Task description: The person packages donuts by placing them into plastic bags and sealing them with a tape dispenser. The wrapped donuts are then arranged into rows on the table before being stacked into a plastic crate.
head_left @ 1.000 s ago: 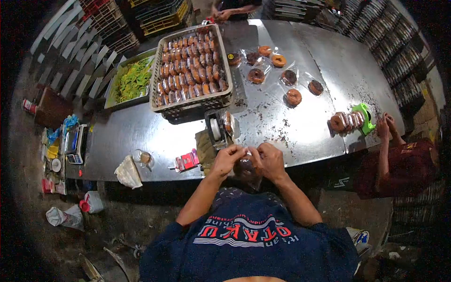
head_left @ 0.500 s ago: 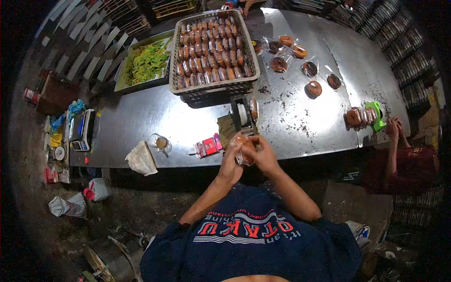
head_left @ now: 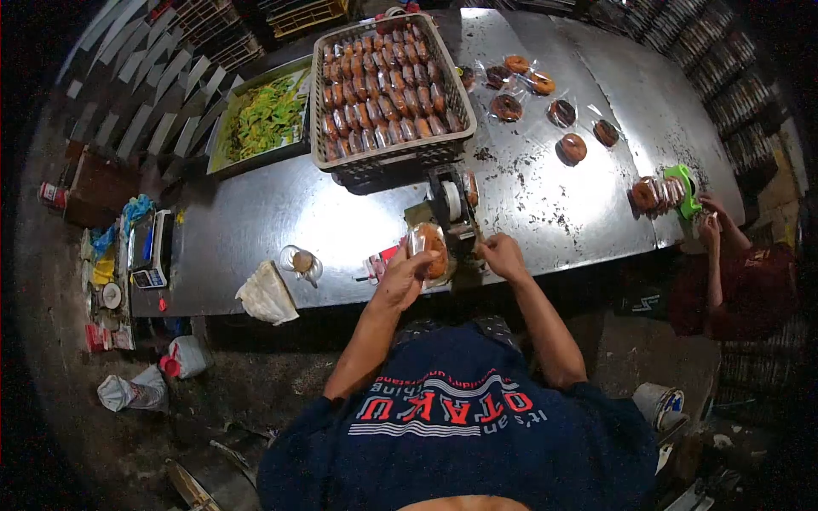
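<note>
A donut in clear wrap (head_left: 435,253) is held in my left hand (head_left: 400,278), at the table's front edge. Just right of it, my right hand (head_left: 503,255) has its fingers pinched together beside the tape dispenser (head_left: 452,201); whatever they hold is too small to make out. One wrapped donut (head_left: 471,187) stands at the dispenser's right side. Behind the dispenser, a crate (head_left: 470,128) holds rows of wrapped donuts. Several loose donuts (head_left: 573,147) lie on clear wraps at the back right. A red packet (head_left: 381,262) is partly covered by my left hand.
The metal table (head_left: 528,200) carries a glass mug (head_left: 302,261), a cloth (head_left: 267,294), a scale (head_left: 152,249) and a tray of green and yellow pieces (head_left: 260,115). On the right, a co-worker's hands (head_left: 714,220) are near a green dispenser (head_left: 682,191) and a row of donuts (head_left: 656,195).
My hands have separated: the left keeps the wrapped donut, while the right has moved right, beside the dispenser. The co-worker's hands have shifted slightly. The whole view has shifted a little.
</note>
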The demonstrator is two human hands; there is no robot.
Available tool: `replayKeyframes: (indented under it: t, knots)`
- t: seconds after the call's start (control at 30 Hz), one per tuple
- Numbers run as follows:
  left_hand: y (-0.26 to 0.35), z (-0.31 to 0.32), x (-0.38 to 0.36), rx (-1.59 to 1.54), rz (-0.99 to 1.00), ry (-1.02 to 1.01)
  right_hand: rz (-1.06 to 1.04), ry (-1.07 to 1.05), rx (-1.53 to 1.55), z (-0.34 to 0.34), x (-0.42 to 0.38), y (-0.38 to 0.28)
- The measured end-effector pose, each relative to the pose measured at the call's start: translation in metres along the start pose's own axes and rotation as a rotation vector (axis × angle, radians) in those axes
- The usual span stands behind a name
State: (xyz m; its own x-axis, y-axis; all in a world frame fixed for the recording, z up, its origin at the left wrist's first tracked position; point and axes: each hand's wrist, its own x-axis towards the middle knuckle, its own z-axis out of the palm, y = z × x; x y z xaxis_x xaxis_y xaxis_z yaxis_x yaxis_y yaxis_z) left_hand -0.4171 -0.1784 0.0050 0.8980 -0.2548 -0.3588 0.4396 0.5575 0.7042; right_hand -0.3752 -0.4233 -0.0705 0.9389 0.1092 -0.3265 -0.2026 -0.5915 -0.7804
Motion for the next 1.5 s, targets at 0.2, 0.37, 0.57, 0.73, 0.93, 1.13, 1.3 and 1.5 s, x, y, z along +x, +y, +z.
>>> replayKeyframes:
  t: [0.2,0.37,0.57,0.73,0.93,1.13,1.3,1.5]
  knots:
    - [0.004,0.023,0.012,0.606,0.085,-0.042,-0.315,-0.190,0.270,-0.042,-0.036,-0.084]
    - [0.004,0.035,0.021,0.469,-0.065,-0.280,-0.184,-0.149,0.160,-0.052,-0.038,-0.106]
    - [0.001,0.013,0.035,-0.065,-0.403,-0.352,-0.918,0.032,-0.018,-0.057,-0.033,-0.081]
    - [0.011,0.042,0.060,-0.059,-0.083,0.068,-0.581,0.363,0.155,-0.049,0.013,-0.054]
    - [0.002,0.064,0.090,0.168,0.087,0.162,-0.492,0.206,-0.084,-0.034,0.114,0.025]
    - [-0.014,0.106,0.105,0.199,0.071,0.221,-0.242,0.501,-0.104,-0.140,0.172,0.070]
    - [-0.032,0.114,0.119,0.273,0.151,0.187,-0.082,0.710,-0.640,-0.248,0.239,0.161]
    - [-0.051,0.133,0.139,0.447,0.212,0.187,-0.123,0.549,-0.184,-0.241,0.211,0.153]
